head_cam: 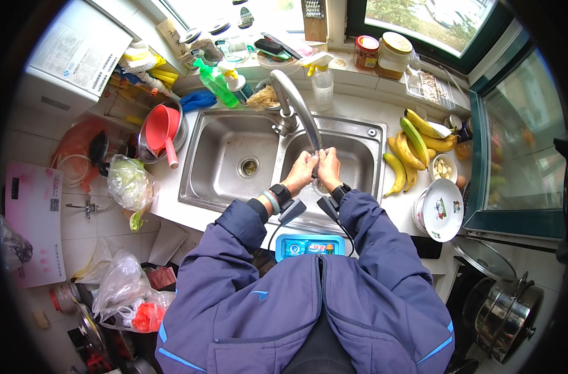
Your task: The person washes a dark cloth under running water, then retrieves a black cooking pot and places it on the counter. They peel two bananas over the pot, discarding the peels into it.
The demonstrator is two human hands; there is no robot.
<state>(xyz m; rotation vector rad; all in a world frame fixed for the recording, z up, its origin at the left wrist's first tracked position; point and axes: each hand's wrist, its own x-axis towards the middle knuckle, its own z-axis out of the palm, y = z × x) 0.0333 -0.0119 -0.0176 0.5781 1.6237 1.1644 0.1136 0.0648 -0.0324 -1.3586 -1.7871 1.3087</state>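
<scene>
My left hand (303, 171) and my right hand (329, 169) are close together over the right basin (358, 177) of the stainless-steel double sink, just below the spout of the curved metal faucet (297, 96). Both hands have bent fingers. Something small and dark shows between them, but what it is and which hand grips it cannot be made out. Below my hands the drain of this basin is partly visible. The left basin (218, 149) holds only its drain strainer (248, 167) with some bits in it. A blue tray (342, 245) with packets stands at the sink's front edge.
Bananas (412, 145), a bowl of peeled garlic (443, 168) and stacked bowls (440, 210) are to the right. At left sit a red dipper (162, 126) in a metal basin and a wrapped cabbage (127, 182). Spray bottles (322, 84) stand behind the sink. An open window sash (518, 149) juts in.
</scene>
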